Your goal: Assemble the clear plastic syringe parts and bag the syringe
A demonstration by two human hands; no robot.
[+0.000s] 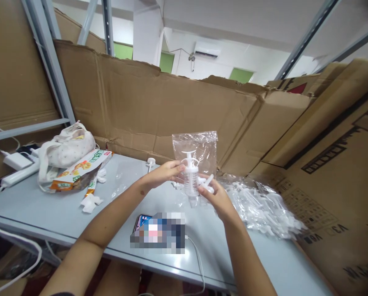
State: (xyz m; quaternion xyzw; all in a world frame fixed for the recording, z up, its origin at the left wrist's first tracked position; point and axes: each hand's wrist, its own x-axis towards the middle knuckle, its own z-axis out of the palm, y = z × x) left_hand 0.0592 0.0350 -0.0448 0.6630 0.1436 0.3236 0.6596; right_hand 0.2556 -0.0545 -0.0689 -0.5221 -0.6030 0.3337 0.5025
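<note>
At the far left a white charger block (pixel 14 160) and a power strip (pixel 19 176) are lying on the grey table (pixel 48 205), cables trailing off its edge. Beside them a pale fabric bag (pixel 67 149) is slumping over a snack packet (pixel 79 170) printed in orange and green; its lettering is too small to read. Crumpled white tissue (pixel 90 202) is sitting just in front of it.

Toward the middle, the left hand (pixel 164 172) is pinching the upper part of a clear plastic syringe-like dispenser (pixel 190 174), which is standing upright above the table between both hands, partly inside a transparent plastic bag (pixel 196 149). The right hand (pixel 216 197) is gripping the dispenser's lower side, fingers curled around a small white piece. Below the hands a phone (pixel 141 222) is lying on the table, its screen blurred, a white cable running from it.

To the right a heap of bagged clear plastic parts (pixel 261 205) is crowding the table edge. Cardboard walls (pixel 125 102) are closing in all round; the right-hand carton (pixel 332 197) is showing upside-down print, not clearly legible.
</note>
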